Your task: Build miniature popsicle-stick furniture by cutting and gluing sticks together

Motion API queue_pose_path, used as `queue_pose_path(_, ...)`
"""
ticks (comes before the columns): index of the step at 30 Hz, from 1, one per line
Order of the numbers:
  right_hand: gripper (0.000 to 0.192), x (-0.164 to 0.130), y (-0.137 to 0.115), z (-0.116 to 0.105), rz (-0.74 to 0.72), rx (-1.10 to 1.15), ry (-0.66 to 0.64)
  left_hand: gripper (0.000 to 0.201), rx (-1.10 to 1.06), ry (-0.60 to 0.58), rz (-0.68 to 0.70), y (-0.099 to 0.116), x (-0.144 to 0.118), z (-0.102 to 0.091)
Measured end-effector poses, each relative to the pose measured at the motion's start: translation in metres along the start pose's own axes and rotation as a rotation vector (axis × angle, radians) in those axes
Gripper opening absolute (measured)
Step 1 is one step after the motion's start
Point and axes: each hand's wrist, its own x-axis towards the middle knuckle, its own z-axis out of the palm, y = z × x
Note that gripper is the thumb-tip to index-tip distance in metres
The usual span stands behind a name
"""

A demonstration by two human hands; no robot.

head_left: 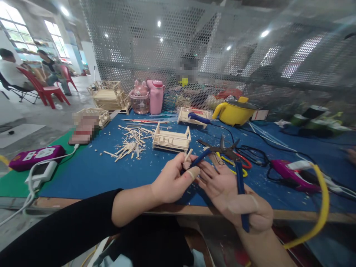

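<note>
My left hand (172, 180) is closed, thumb against fingers, around a short pale wooden stick (189, 154) whose end sticks up. A beige bandage wraps its thumb. My right hand (230, 189) lies palm up with its fingers stretched toward the left hand. It carries blue-handled pliers (240, 178): one handle runs beneath the bandaged thumb, the other reaches over the fingers toward my left hand. The plier jaws point away from me, apart. Just beyond my hands stands a small wooden stick-built frame (171, 140), and loose wooden sticks (133, 144) lie heaped left of it.
Scissors with red and yellow handles (244, 167) lie behind my right hand. A blue-handled tool (198, 118) rests on another wooden frame (183, 115). Farther back are a yellow pot (235, 113) and pink jug (156, 97). Power strips (37, 157) and cables flank the blue mat (83, 174).
</note>
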Motion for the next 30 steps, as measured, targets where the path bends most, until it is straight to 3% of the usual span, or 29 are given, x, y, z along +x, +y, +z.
queue_pose_path(2, 0.054, 0.009, -0.013, -0.003, -0.008, 0.099, 0.021, 0.031, 0.075, -0.034, 0.115, 0.007, 0.001, -0.008)
queue_pose_path(4, 0.039, 0.022, -0.037, -0.005, -0.048, 0.159, 0.045, 0.030, 0.148, 0.016, 0.197, 0.015, 0.007, -0.024)
queue_pose_path(7, 0.035, 0.049, -0.078, -0.007, -0.193, 0.134, 0.036, 0.023, 0.247, 0.420, 0.314, 0.023, 0.033, -0.061)
queue_pose_path(9, 0.043, 0.070, -0.092, -0.011, -0.250, 0.096, -0.029, 0.021, 0.368, 0.513, 0.389, 0.023, 0.055, -0.086)
queue_pose_path(11, 0.048, 0.089, -0.090, -0.018, -0.267, 0.078, 0.006, 0.020, 0.536, 0.401, 0.381, 0.018, 0.073, -0.105)
queue_pose_path(13, 0.046, 0.101, -0.074, -0.028, -0.246, 0.031, 0.144, 0.017, 0.630, 0.344, 0.314, 0.011, 0.081, -0.116)
queue_pose_path(16, 0.045, 0.106, -0.047, -0.042, -0.183, -0.087, 0.353, 0.017, 0.675, 0.356, 0.236, -0.001, 0.077, -0.122)
queue_pose_path(18, 0.048, 0.105, -0.036, -0.046, -0.125, -0.165, 0.407, 0.020, 0.718, 0.273, 0.215, -0.007, 0.069, -0.125)
queue_pose_path(20, 0.052, 0.102, -0.031, -0.045, -0.056, -0.229, 0.397, 0.020, 0.731, 0.195, 0.186, -0.010, 0.061, -0.129)
queue_pose_path(23, 0.056, 0.100, -0.028, -0.037, 0.048, -0.267, 0.296, 0.023, 0.540, 0.140, 0.108, -0.013, 0.056, -0.133)
queue_pose_path(25, 0.059, 0.100, -0.025, -0.033, 0.087, -0.241, 0.245, 0.025, 0.448, 0.181, 0.055, -0.015, 0.056, -0.133)
queue_pose_path(30, 0.060, 0.099, -0.022, -0.031, 0.084, -0.138, 0.216, 0.028, 0.475, 0.390, -0.010, -0.018, 0.059, -0.125)
